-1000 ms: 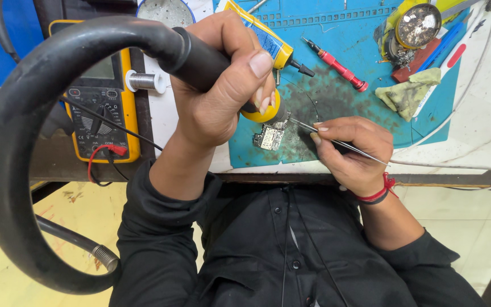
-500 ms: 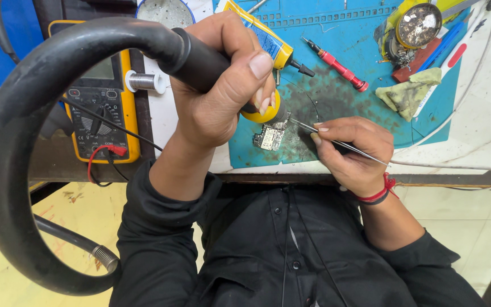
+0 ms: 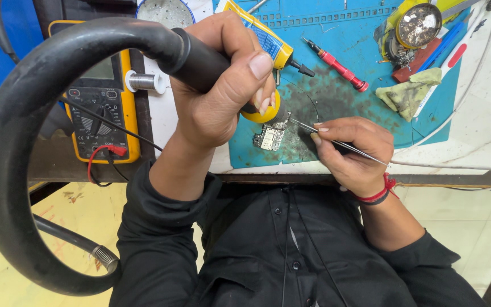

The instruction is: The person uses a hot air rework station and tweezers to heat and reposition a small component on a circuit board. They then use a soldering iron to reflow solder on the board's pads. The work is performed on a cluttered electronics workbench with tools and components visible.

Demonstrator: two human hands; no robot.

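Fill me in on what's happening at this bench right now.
A person in a black shirt is working on a small circuit board lying on a blue mat. The left hand grips a black hot-air handle with a thick hose, its yellow nozzle end aimed down at the board. The right hand holds thin tweezers pointing at the board. A yellow multimeter sits to the left.

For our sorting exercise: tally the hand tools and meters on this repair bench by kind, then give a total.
Hot-air handle, in left hand: 1
Tweezers, in right hand: 1
Red screwdriver: 1
Yellow multimeter: 1
Total: 4
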